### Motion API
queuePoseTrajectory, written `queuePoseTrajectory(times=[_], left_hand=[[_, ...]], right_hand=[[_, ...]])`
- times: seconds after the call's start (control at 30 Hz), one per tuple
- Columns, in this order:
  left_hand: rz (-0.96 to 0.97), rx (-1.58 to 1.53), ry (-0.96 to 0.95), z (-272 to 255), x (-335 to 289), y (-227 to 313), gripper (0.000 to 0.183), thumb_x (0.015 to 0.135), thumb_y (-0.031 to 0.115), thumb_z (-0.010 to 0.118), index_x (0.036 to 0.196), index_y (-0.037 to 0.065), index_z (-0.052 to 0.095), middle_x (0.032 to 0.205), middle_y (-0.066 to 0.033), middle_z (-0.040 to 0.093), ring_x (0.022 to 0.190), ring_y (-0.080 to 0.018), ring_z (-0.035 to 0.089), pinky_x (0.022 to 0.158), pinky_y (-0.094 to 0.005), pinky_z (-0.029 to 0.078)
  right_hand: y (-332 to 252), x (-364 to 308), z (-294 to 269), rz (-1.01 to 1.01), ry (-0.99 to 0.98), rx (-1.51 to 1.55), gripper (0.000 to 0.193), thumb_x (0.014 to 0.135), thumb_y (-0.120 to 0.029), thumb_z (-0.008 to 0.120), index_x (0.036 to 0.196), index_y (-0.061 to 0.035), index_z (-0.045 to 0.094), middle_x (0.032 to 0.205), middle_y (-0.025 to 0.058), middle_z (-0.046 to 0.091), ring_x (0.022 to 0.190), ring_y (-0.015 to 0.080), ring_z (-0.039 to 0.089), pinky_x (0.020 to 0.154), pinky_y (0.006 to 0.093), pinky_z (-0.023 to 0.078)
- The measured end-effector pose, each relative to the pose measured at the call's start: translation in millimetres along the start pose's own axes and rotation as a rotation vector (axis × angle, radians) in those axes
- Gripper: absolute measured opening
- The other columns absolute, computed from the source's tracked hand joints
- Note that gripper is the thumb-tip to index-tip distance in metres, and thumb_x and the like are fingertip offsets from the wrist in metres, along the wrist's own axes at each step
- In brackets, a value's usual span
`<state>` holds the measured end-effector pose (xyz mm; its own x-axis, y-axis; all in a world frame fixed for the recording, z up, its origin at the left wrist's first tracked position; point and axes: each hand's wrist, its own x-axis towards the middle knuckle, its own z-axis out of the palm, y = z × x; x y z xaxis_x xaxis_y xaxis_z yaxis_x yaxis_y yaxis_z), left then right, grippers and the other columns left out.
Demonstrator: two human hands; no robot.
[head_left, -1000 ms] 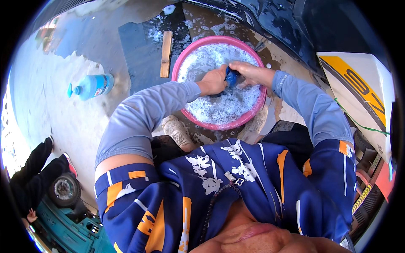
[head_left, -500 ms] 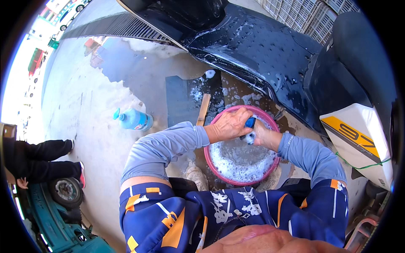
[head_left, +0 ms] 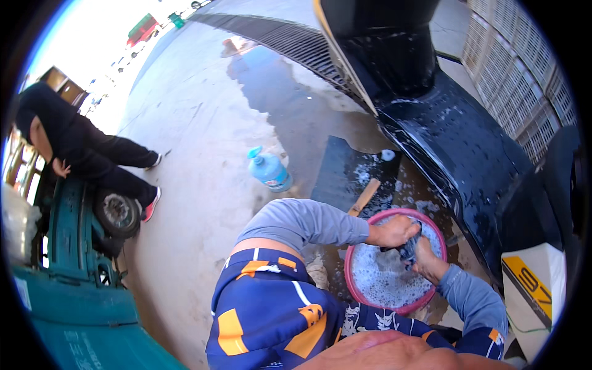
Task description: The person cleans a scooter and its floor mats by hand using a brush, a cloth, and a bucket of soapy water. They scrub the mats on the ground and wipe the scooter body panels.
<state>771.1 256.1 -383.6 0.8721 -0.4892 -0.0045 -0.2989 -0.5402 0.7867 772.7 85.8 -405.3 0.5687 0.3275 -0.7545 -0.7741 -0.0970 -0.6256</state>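
A wet, dark cloth (head_left: 407, 250) is bunched between my two hands above a round pink basin (head_left: 349, 274) of foamy water. From the left, my left hand (head_left: 394, 232) is closed around its upper end. Lower down, my right hand (head_left: 430, 262) grips the same cloth from the right, close to the other hand. White suds (head_left: 385, 283) cover much of the water. Parts of the cloth are hidden by my fingers.
A wet black scooter (head_left: 450, 142) stands at the right, close to the basin. Left of the basin are a blue pump bottle (head_left: 269, 171), a wooden strip (head_left: 365, 196) and a dark mat (head_left: 336, 166). At far left, another person (head_left: 80, 117) is beside a teal vehicle (head_left: 80, 302).
My view has swung left, so the basin and scooter appear farther right and more of the person and teal vehicle shows. My hands have shifted their hold; a blue part seen earlier no longer shows.
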Motion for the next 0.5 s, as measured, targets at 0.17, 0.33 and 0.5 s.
queuePoseTrajectory(times=[0.17,0.33,0.5], left_hand=[[-0.268,-0.581,0.007,-30,-17,2,0.051,0.108,0.039,0.038,0.11,-0.005,0.063,0.106,-0.0165,0.069,0.102,-0.0243,0.063,0.093,-0.0392,0.048],[-0.35,-0.472,0.223,-75,-31,-35,0.047,0.108,0.038,0.043,0.116,-0.003,0.065,0.109,-0.0144,0.07,0.1,-0.0198,0.063,0.091,-0.0363,0.049],[-0.317,-0.746,0.262,-94,2,-33,0.035,0.107,0.03,0.047,0.114,0.001,0.065,0.104,-0.0075,0.068,0.095,-0.0142,0.061,0.086,-0.0322,0.051]], right_hand=[[-33,-19,17,0.088,-0.102,0.028,0.036,0.104,-0.046,0.041,0.104,-0.0157,0.06,0.078,0.004,0.066,0.053,0.0159,0.06,0.035,0.0277,0.035],[-76,-59,26,-0.032,-0.325,-0.163,0.047,0.101,-0.039,0.057,0.141,-0.0172,0.045,0.12,0.006,0.065,0.089,0.0195,0.07,0.053,0.0346,0.057],[-100,-39,37,-0.296,-0.527,-0.062,0.048,0.1,-0.029,0.061,0.14,-0.0061,0.046,0.126,0.0095,0.061,0.105,0.0184,0.065,0.083,0.0394,0.058]])
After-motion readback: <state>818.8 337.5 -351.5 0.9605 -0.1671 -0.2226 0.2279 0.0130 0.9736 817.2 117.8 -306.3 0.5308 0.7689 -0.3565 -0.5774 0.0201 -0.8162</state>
